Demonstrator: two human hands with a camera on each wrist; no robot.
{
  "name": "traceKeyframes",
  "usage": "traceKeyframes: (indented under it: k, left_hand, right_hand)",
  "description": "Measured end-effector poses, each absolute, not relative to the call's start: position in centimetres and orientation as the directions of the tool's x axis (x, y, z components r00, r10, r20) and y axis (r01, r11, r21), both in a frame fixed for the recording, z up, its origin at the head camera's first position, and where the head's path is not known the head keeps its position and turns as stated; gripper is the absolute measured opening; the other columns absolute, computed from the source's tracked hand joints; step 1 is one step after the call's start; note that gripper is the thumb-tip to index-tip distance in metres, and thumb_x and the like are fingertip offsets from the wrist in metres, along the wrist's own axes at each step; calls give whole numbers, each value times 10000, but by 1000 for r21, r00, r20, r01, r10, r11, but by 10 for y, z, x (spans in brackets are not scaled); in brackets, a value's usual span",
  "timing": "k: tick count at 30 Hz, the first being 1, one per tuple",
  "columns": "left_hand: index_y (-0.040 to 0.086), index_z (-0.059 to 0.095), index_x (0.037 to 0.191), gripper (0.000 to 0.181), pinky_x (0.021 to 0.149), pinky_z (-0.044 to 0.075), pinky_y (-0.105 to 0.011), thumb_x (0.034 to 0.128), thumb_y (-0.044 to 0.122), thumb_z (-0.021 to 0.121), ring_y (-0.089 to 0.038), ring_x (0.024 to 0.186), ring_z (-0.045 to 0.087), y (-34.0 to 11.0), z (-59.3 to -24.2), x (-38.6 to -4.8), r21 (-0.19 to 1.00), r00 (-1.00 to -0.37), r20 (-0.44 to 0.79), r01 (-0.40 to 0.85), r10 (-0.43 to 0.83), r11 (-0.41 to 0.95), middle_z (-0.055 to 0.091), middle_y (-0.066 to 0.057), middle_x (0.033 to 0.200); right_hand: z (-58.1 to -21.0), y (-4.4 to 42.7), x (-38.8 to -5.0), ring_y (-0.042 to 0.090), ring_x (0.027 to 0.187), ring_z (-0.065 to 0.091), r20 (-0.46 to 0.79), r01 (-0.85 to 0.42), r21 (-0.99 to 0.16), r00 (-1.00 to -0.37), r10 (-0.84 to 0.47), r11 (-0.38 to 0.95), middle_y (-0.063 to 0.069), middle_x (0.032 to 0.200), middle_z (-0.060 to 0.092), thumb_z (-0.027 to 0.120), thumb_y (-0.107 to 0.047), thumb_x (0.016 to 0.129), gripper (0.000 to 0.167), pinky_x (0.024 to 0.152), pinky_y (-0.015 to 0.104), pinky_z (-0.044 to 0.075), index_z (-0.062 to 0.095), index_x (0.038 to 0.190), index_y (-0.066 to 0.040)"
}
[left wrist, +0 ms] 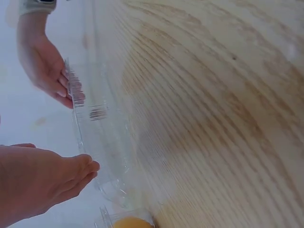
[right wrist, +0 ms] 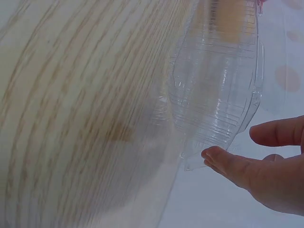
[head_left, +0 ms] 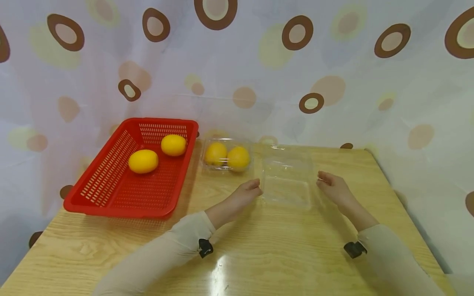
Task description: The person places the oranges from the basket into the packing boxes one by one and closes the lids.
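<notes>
A clear plastic clamshell box (head_left: 286, 191) with nothing visible inside stands on the table between my two hands. Its flap at the back appears raised. My left hand (head_left: 238, 201) is beside the box's left side, fingers extended; from the head view I cannot tell if the fingertips touch it. Off the right side, my right hand (head_left: 338, 192) has its fingers loosely stretched, thumb apart, holding nothing. In the right wrist view, the fingertips (right wrist: 216, 154) are close to the box's ribbed wall (right wrist: 209, 90). The left wrist view shows both hands flanking the box (left wrist: 107, 142).
Behind and left of my left hand, another clear box (head_left: 227, 167) contains two yellow fruits (head_left: 238, 158). A red plastic basket (head_left: 122, 210) at the left has two yellow oval fruits (head_left: 143, 161) like lemons. A patterned curtain (head_left: 252, 74) hangs along the table's back edge.
</notes>
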State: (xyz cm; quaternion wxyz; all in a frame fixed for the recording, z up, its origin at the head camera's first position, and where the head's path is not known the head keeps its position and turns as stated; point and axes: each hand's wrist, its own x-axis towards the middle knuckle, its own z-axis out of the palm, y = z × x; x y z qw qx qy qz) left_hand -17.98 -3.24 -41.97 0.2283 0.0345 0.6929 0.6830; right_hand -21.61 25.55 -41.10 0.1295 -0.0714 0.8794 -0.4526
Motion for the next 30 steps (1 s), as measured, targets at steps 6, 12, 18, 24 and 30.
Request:
traceKeyframes:
  k: [6,12,18,24,30]
  left_hand:
    - [-47,240,1487,577,1152,164,-500,989,160,447,-361,1422,219,-35,-414,-169,954,-890,-298,-287,346,84,243,-196,1550]
    - [-73,223,1481,599,1149,149,-520,972,142,455,-387,1423,191,-38,-410,-157,951,-894,-305,-304,330,55,232,-224,1546]
    - [-70,217,1484,598,1138,154,-552,975,146,447,-393,1423,184,-41,-408,-150,949,-888,-312,-307,338,70,232,-217,1547]
    - [-94,202,1477,596,1144,153,-532,969,105,439,-397,1426,171,-43,-403,-146,952,-889,-303,-298,342,70,206,-248,1546]
    - [-80,214,1481,601,1147,167,-511,966,123,449,-370,1422,207,-52,-390,-139,955,-882,-295,-274,368,111,236,-240,1538]
  right_hand:
    - [-409,252,-215,510,1330,286,-161,-5,-831,-955,-249,557,379,1462,227,381,-66,1024,511,1062,568,293,189,1419,196]
    - [-410,247,-213,500,1335,286,-155,-21,-836,-950,-272,548,375,1454,243,386,-38,1020,488,1067,531,298,212,1408,201]
    - [-414,246,-212,496,1325,306,-154,-35,-825,-946,-284,564,373,1446,261,392,-23,1013,485,1048,496,324,218,1407,199]
    - [-417,246,-209,480,1325,322,-138,-48,-827,-949,-285,560,373,1428,299,415,-12,1005,489,1020,439,355,230,1406,197]
    - [-414,245,-206,477,1291,382,-132,-48,-830,-951,-279,555,369,1408,343,443,-17,997,499,975,354,443,249,1409,189]
